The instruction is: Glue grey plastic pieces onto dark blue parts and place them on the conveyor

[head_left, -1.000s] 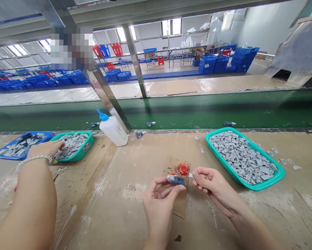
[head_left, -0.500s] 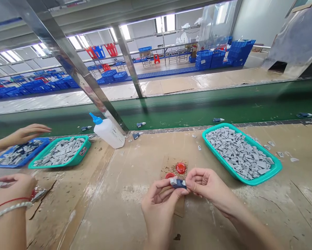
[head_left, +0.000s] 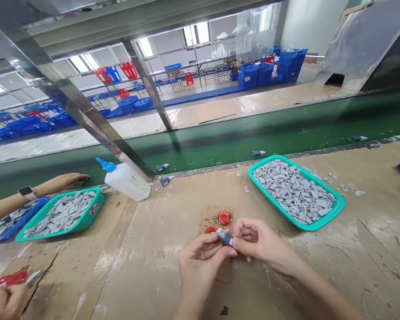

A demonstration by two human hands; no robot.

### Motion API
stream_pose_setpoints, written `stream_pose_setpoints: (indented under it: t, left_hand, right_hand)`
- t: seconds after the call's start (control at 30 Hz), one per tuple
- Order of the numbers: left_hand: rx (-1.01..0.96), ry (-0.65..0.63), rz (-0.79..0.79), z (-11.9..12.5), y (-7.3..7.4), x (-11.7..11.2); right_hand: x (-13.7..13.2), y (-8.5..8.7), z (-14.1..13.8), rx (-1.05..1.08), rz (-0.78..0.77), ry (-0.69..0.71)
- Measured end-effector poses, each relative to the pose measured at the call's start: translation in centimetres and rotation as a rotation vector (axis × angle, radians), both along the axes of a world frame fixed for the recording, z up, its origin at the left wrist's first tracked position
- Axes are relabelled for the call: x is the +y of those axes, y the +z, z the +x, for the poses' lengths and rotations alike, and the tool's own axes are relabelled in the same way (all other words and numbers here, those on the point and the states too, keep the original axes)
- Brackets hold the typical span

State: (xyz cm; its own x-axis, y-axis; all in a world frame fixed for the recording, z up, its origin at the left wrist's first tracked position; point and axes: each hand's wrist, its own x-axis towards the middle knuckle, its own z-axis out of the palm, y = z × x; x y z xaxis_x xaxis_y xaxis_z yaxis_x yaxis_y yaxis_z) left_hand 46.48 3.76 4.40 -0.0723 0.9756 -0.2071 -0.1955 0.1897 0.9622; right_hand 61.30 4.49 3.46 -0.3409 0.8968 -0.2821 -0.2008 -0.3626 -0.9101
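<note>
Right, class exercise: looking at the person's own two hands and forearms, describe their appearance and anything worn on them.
The left hand and right hand are bare, with no gloves, rings or markings visible. The left forearm and right forearm have no sleeves in view, and no watch or bracelet shows on either wrist.

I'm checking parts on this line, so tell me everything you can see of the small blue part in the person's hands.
The small blue part is a dark blue block that looks like plastic, with a pale grey end pointing up and to the left. It sits tilted between the left hand and the right hand, which hold it above a cardboard sheet. Fingers hide much of it, so finer details cannot be made out.
</note>
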Motion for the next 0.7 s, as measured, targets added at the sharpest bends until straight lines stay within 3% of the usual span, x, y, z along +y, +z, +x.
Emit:
stream_pose_setpoints:
  t: [0.13,0.23,0.33,0.4,0.43,0.47,0.53,0.63,0.7]
  left_hand:
    - [0.010,-0.185,0.027,0.5,0.9,1.1]
    - [0.043,-0.351,0.071,0.9,1.3,2.6]
    - [0.097,-0.343,0.138,1.0,1.3,4.6]
    - [0.096,-0.309,0.170,0.9,1.2,6.3]
    - [0.081,-0.310,0.173,0.9,1.2,7.2]
    - [0.064,-0.317,0.173,0.8,1.2,8.1]
    - [0.032,-0.337,0.164,0.7,1.3,9.8]
    - [0.003,-0.348,0.144,0.8,1.4,11.6]
    - [-0.010,-0.357,0.134,0.8,1.2,12.4]
  right_hand:
    - [0.0,0.6,0.2,0.089,0.036,-0.103]
    - [0.3,1.1,1.6,0.014,0.106,-0.119]
    - [1.1,1.3,5.1,-0.303,0.220,-0.273]
    - [2.0,1.0,8.1,-0.692,0.281,-0.514]
    - [2.6,0.8,9.5,-0.912,0.293,-0.563]
    - [3.2,0.5,10.7,-1.117,0.306,-0.555]
    - [4.9,0.0,12.3,-1.355,0.374,-0.384]
    - [7.3,-0.4,12.5,-1.504,0.345,-0.108]
    - [8.6,-0.2,11.6,-1.557,0.266,-0.036]
